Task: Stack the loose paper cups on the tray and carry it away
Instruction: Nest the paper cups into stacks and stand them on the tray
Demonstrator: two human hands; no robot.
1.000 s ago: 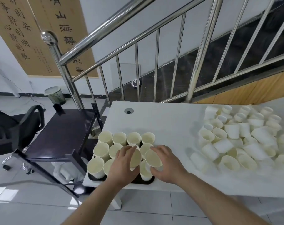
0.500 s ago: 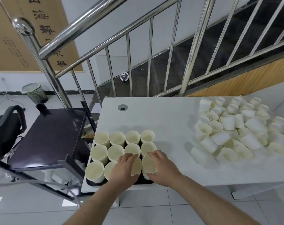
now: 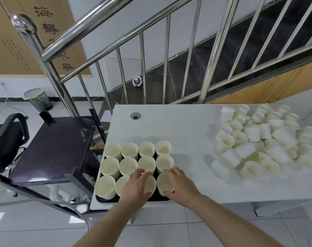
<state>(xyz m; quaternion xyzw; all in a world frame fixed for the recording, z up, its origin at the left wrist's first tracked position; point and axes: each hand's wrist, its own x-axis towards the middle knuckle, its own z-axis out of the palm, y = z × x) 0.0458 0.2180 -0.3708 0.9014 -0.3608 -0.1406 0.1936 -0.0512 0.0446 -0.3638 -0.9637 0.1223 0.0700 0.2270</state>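
Hands first: the left hand [image 3: 136, 187] and the right hand [image 3: 180, 183] each curl around a front cup on the black tray [image 3: 105, 200] at the white table's [image 3: 183, 129] near edge. Farther right, loose cups [image 3: 258, 139] lie piled; bare tabletop lies between.

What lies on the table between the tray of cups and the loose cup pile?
Nothing: the head view shows bare white table between tray and pile.

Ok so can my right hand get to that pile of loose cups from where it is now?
Probably yes: the right hand holds a cup on the tray, and only bare table lies before the pile.
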